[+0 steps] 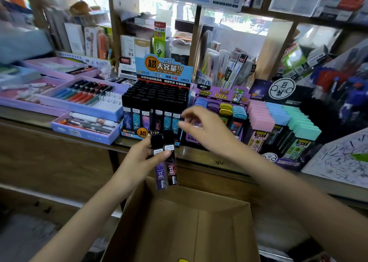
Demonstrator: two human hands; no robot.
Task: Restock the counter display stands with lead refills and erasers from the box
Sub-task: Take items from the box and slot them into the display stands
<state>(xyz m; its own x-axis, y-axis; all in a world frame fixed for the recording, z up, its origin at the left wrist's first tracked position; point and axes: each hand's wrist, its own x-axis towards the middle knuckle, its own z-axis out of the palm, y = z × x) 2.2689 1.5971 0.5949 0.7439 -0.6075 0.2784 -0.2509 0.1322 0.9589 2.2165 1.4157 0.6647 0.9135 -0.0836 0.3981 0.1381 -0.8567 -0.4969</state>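
Upright in the left hand [146,158], two lead refill cases [166,160] stood just below the black display stand [157,102]; the right hand [201,128], fingers loosely pinched and empty, hovered nearer its front row.

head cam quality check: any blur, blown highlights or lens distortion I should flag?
Head view: right hand is motion-blurred at the fingertips; left hand and its two lead refill cases are sharp; the window behind the shelves is blown out; frame edges are soft and the counter edge bows from wide-angle distortion.
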